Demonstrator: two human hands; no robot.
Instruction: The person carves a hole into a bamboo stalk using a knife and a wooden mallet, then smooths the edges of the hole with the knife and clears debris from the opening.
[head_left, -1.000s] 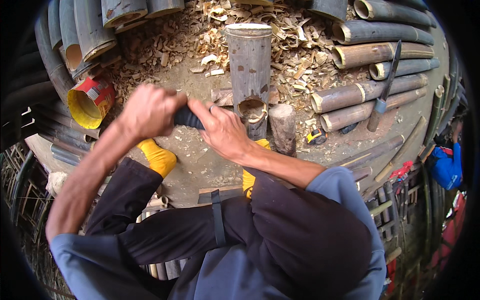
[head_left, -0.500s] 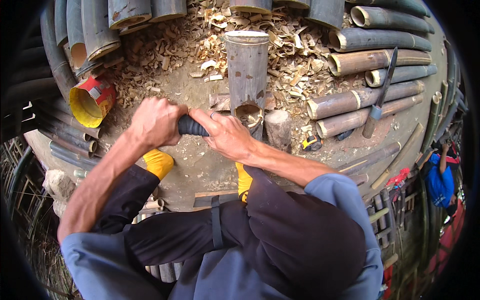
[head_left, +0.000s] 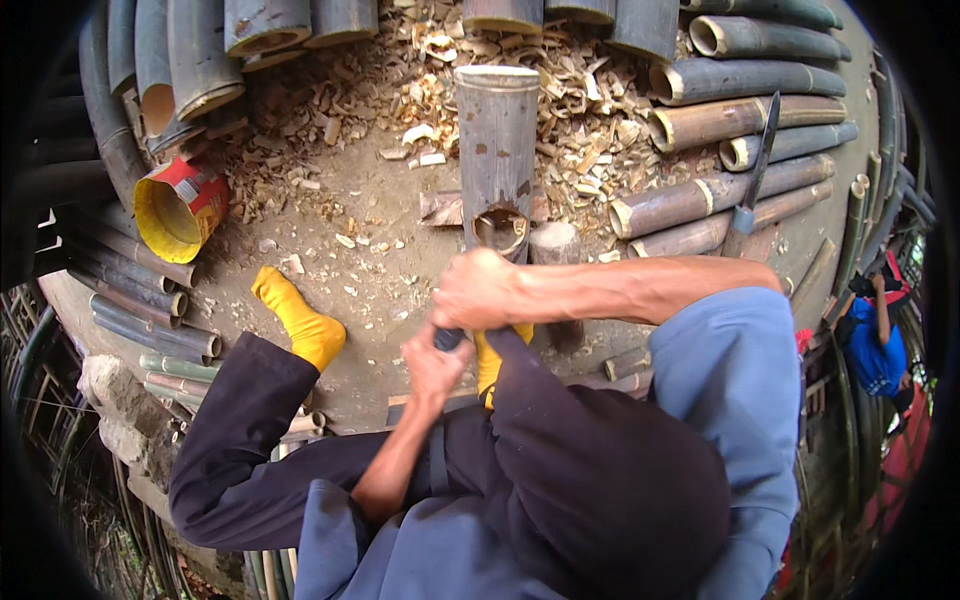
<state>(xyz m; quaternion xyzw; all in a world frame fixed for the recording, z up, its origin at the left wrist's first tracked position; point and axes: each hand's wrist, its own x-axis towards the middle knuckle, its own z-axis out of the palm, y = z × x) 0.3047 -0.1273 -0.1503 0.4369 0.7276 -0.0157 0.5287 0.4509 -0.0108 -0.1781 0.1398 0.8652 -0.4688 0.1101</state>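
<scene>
Both of my hands are wrapped round a dark, tape-bound handle. My left hand is closed low on it, near my lap, and is slightly smeared by motion. Just above and to the right, my right hand is closed as well, its forearm crossing from the right. Whatever the handle belongs to is hidden by my hands. Directly beyond them is a thick grey bamboo section with a hole cut in its near end and wood chips inside. A short wooden stump stands beside it, partly covered by my right forearm.
Wood chips cover the ground ahead. Bamboo lengths line the right and the far side. A long knife leans across them. To the left lies a red-and-yellow tin. My yellow-socked foot rests forward-left. A person in blue is far right.
My hands have come back toward my body and to the right, turning the handle from level to pointing at me. My left foot now shows more fully. My right forearm now covers the tape measure.
</scene>
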